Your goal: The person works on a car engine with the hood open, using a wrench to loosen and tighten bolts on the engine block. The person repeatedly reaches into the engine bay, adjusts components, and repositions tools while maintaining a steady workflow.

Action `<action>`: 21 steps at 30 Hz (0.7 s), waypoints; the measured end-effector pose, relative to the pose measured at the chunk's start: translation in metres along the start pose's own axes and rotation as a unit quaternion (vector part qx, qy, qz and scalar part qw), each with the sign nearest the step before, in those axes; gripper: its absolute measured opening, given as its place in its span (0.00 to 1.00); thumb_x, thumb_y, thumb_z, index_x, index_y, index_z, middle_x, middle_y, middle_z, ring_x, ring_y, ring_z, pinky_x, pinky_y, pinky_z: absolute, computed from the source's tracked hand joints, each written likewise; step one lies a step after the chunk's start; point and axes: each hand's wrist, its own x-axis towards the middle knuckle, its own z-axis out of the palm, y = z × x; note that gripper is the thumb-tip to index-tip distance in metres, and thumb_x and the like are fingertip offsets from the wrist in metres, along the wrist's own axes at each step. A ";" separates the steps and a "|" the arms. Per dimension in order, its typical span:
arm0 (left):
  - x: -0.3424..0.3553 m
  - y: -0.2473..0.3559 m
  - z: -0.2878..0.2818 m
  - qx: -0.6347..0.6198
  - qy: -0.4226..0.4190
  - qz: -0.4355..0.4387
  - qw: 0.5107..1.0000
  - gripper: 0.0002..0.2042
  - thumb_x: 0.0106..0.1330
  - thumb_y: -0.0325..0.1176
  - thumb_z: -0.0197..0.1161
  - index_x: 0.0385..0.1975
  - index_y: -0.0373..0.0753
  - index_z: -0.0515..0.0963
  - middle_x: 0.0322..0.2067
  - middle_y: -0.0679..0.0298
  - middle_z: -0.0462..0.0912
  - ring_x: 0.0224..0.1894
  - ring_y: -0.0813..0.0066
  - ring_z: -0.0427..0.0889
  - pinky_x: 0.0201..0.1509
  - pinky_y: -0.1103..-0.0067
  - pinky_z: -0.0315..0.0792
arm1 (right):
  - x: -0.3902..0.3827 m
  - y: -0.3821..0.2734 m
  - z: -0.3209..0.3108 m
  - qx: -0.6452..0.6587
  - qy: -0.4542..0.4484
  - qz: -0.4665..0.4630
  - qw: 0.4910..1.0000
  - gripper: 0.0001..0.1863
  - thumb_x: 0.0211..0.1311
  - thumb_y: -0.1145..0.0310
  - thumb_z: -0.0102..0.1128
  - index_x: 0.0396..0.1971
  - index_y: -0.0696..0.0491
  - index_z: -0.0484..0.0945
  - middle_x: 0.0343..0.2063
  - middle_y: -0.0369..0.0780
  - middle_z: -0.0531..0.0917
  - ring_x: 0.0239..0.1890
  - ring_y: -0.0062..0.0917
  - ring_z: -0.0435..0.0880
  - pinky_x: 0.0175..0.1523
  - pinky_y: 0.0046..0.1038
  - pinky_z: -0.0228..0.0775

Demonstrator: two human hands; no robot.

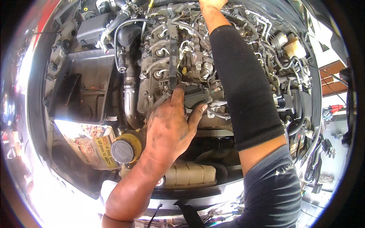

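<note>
My left hand (169, 123), smudged with grime, lies on the front of an exposed engine (156, 72). Its index finger points forward and its thumb is spread away to the right. Between the two sits a dark round cover (194, 98), which the fingers border or touch; I cannot tell whether they press on it. My right arm, in a black sleeve, reaches far over the engine. Only the back of my right hand (213, 3) shows at the top edge, with its fingers out of sight, so anything it holds is hidden.
On the left lies an open black air-filter box (83, 91), with a printed newspaper (89, 142) below it. A yellowish reservoir with a grey cap (122, 151) stands beside my left wrist. A beige coolant tank (190, 174) lies at the front. Hoses and cables surround my right arm.
</note>
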 end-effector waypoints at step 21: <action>-0.002 -0.011 0.002 0.010 0.030 0.052 0.998 0.29 0.76 0.45 0.73 0.63 0.26 0.74 0.38 0.41 0.88 0.42 0.39 0.91 0.48 0.53 0.84 | 0.072 0.071 0.096 -0.210 -0.165 -0.167 0.949 0.16 0.75 0.63 0.58 0.36 0.52 0.94 0.36 0.46 0.95 0.41 0.43 0.96 0.52 0.46 0.88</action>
